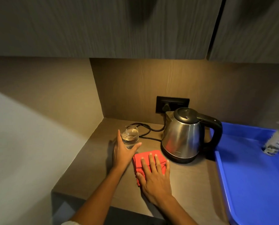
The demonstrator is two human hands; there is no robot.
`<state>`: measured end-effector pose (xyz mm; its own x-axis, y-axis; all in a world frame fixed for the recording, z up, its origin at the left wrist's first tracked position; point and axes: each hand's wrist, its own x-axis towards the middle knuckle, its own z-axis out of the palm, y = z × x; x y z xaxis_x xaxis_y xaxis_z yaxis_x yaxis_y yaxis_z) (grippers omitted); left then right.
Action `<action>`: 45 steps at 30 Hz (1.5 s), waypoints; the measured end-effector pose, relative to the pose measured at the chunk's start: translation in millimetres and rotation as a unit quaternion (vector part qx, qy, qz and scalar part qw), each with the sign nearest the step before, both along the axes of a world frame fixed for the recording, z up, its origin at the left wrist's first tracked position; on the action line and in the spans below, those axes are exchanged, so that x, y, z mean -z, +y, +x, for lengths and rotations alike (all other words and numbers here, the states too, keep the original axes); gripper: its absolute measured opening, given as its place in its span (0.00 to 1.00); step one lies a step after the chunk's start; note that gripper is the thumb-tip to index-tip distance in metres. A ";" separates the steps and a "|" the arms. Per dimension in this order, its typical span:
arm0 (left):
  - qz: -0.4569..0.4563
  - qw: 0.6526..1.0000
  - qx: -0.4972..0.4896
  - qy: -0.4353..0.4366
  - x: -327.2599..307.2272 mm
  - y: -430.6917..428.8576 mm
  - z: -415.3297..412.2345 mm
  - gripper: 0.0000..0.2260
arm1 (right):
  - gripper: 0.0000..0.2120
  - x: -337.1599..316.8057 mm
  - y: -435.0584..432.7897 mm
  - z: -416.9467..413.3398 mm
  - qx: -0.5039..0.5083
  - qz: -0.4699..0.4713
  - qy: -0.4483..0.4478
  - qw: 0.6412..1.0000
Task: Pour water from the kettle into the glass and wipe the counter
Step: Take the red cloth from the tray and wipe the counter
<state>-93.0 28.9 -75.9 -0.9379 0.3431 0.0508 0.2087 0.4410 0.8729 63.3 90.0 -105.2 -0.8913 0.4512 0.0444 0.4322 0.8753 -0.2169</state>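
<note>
Now the left hand (123, 151) is wrapped around the glass (130, 136), which holds water and stands on the counter (190, 179) left of the kettle (183, 134). Just beside it, the right hand (155, 177) lies flat, fingers spread, pressing the folded red cloth (142, 157) onto the counter in front of the kettle.

Both forearms are bare up to the bottom edge of the view. The left hand (124, 151) and right hand (153, 176) wear no gloves or rings. A pale sleeve edge (69, 222) shows at the left arm.
</note>
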 end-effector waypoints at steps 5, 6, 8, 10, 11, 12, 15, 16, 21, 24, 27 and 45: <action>0.030 0.999 -0.006 0.020 7.0 7.3 -17.7 0.45 | 0.29 -1.0 5.1 -15.0 0.012 -0.021 0.000 1.000; 0.036 0.999 -0.001 0.026 6.7 6.9 -19.9 0.44 | 0.29 -1.6 6.5 -18.7 0.017 -0.028 0.004 0.999; 0.043 0.998 0.003 0.046 5.2 2.9 -23.2 0.44 | 0.28 -2.8 7.3 -27.6 0.031 -0.036 0.010 0.999; 0.051 0.997 0.005 0.061 1.9 -4.0 -26.6 0.45 | 0.28 -4.6 7.4 -39.3 0.048 -0.040 0.006 0.998; 0.055 0.996 0.006 0.064 -0.9 -8.4 -29.3 0.45 | 0.29 -5.7 7.4 -45.9 0.056 -0.041 0.003 0.998; 0.059 0.996 0.007 0.067 -4.5 -13.5 -32.6 0.46 | 0.29 -6.7 7.5 -52.7 0.063 -0.040 0.000 0.997; 0.065 0.995 0.000 0.074 -18.3 -26.4 -41.9 0.48 | 0.29 -8.4 11.6 -71.5 0.079 -0.044 -0.002 0.996; 0.067 0.995 -0.003 0.075 -22.7 -29.8 -43.4 0.50 | 0.30 -7.9 13.9 -78.1 0.085 -0.048 -0.002 0.995; 0.100 0.993 0.003 0.059 -35.6 -55.6 -41.4 0.50 | 0.31 -13.0 24.3 -122.2 0.105 -0.082 0.001 0.991; 0.093 0.994 -0.009 0.064 -39.5 -72.8 -36.1 0.50 | 0.31 -15.4 22.7 -144.9 0.095 -0.095 -0.002 0.991; 0.072 0.993 -0.020 0.088 -44.0 -86.4 -29.7 0.48 | 0.30 -14.4 20.9 -155.9 0.066 -0.099 -0.004 0.993; 0.077 0.995 -0.002 0.067 -41.1 -90.9 -8.5 0.47 | 0.27 8.4 5.1 -55.3 -0.086 -0.016 0.004 0.996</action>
<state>-101.5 -62.0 -34.8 -0.9204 0.3188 0.2265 0.3260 0.3054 0.8947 8.0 95.1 -113.6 -0.9555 0.2925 0.0392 0.2741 0.9290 -0.2487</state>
